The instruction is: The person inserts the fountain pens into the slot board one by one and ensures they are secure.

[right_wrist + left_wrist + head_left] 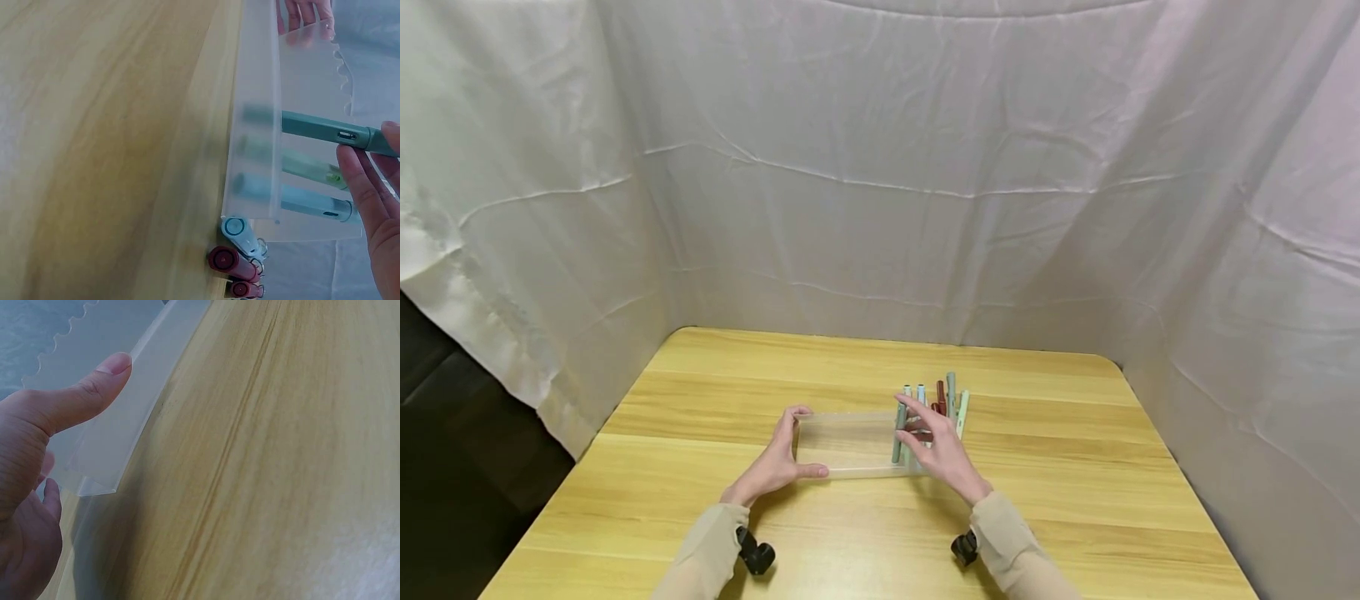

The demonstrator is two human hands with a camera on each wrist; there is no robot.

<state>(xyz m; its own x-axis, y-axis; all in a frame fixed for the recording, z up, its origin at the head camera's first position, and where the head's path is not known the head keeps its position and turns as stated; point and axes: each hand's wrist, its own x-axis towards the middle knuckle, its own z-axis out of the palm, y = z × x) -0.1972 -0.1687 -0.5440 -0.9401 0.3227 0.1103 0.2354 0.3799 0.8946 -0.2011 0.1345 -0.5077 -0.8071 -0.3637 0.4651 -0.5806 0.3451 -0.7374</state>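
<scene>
My left hand (775, 461) grips the left end of a translucent plastic tray (846, 443), its thumb on the near wall and its fingers at the far side. The tray has a scalloped edge, visible in the left wrist view. At the tray's right end, my right hand (946, 457) pinches a dark teal fountain pen (319, 129) near one end. The pen's other end lies behind the frosted tray wall. Beside it in the tray are a light green pen (309, 169) and a light blue pen (309, 201), side by side.
Just right of the tray lie more pens: dark red pens (230, 260), another light blue pen (236, 230), a grey-green pen (951, 393) and a pale green pen (962, 415). The wooden table (1075, 467) is enclosed by white curtains (880, 208).
</scene>
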